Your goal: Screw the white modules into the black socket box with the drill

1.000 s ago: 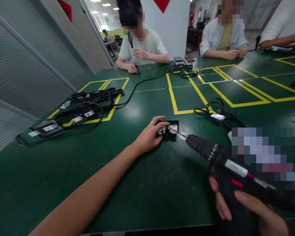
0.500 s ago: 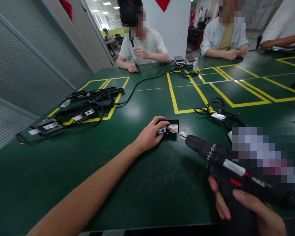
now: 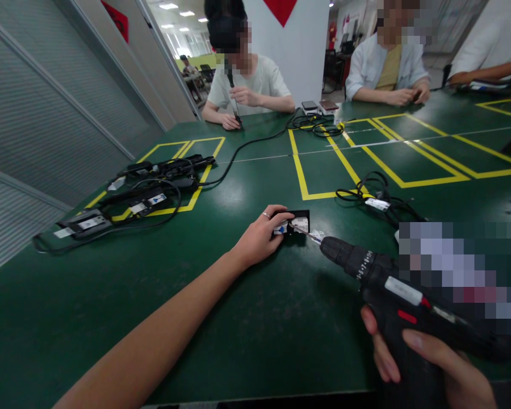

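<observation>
My left hand (image 3: 259,238), with a ring on one finger, is closed on a small black box-like part (image 3: 301,220) that carries white labels. The part stands on the green table, and my fingers cover its left side. In my right hand (image 3: 430,358) is a black cordless drill (image 3: 392,284) with red accents, gripped by its handle. The drill's long thin bit points left, and its tip meets the face of the black part near my left fingertips. Exactly what the tip touches is too small to make out.
Black adapters with cables (image 3: 153,187) lie at the left. A coiled cable (image 3: 377,199) is right of the part, beside a blurred-out patch. Yellow tape rectangles (image 3: 304,170) mark the green table (image 3: 247,324). Across it, a person (image 3: 255,85) holds a screwdriver-like tool; others sit farther right.
The view has shifted very slightly. Both hands, the drill and the black part keep practically the same positions relative to each other.
</observation>
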Motion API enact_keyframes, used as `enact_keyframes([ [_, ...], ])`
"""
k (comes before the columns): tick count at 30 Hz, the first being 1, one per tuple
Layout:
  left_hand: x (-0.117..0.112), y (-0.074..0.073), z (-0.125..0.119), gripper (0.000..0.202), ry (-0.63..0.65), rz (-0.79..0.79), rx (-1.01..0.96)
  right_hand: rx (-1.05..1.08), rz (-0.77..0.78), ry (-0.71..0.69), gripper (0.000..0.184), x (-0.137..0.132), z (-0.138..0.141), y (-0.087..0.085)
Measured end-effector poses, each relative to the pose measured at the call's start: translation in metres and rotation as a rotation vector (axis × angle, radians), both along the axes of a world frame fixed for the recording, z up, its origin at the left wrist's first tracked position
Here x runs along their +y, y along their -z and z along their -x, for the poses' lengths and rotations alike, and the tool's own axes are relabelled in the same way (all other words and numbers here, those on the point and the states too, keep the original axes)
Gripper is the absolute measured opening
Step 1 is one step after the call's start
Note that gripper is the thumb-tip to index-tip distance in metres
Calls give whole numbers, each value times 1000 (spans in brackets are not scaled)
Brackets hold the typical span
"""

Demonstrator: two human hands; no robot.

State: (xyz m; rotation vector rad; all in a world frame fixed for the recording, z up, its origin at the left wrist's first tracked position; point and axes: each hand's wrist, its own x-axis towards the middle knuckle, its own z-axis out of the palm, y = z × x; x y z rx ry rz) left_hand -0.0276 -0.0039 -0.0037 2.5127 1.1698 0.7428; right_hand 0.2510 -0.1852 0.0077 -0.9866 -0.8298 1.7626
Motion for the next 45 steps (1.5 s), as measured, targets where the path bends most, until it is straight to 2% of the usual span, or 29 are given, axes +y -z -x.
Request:
enact_keyframes([
  [6, -2, -4, -1, 50, -8, 15, 13, 11, -30, -12, 32, 2, 1, 1],
  [14, -2, -2, 0, 51, -4, 12, 5, 31, -65, -57, 30, 3, 0, 2],
  [20, -3, -5, -1, 48, 1, 13, 4, 31, -46, -30, 28, 3, 2, -1],
  [27, -1, -1, 0, 49, 0, 3, -9, 33, -51, -42, 28, 4, 1, 1],
  [39, -3, -3, -2, 50, -13, 17, 15, 42, -50, -68, 31, 3, -2, 2],
  [45, -2, -2, -1, 49, -19, 22, 24, 31, -21, -25, 30, 2, 1, 0],
])
